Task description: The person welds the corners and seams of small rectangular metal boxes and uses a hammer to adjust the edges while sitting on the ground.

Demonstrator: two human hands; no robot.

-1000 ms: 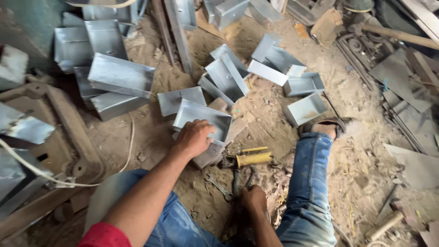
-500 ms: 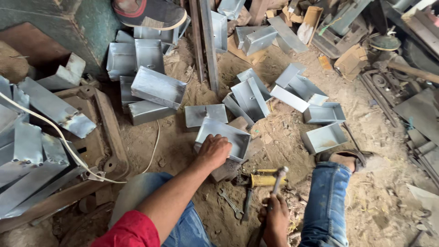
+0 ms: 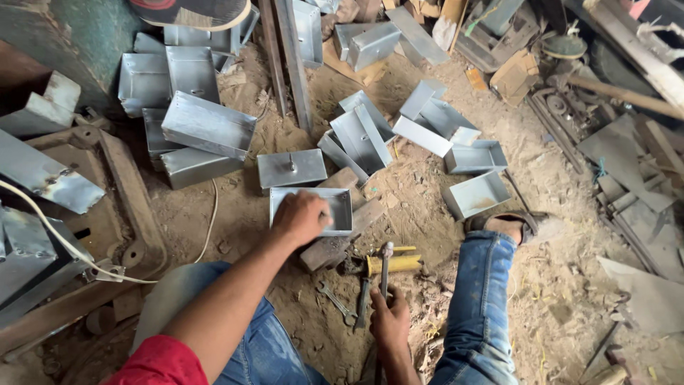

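- The left hand [image 3: 301, 216] presses on the open metal tray [image 3: 311, 211], its grip closed over the rim.
- At five o'clock from it, the right hand [image 3: 390, 320] grips a hammer [image 3: 385, 267] upright.

A metal workshop: sheet-metal boxes [image 3: 208, 127], scrap and tools litter the dirt floor [image 3: 548, 299].
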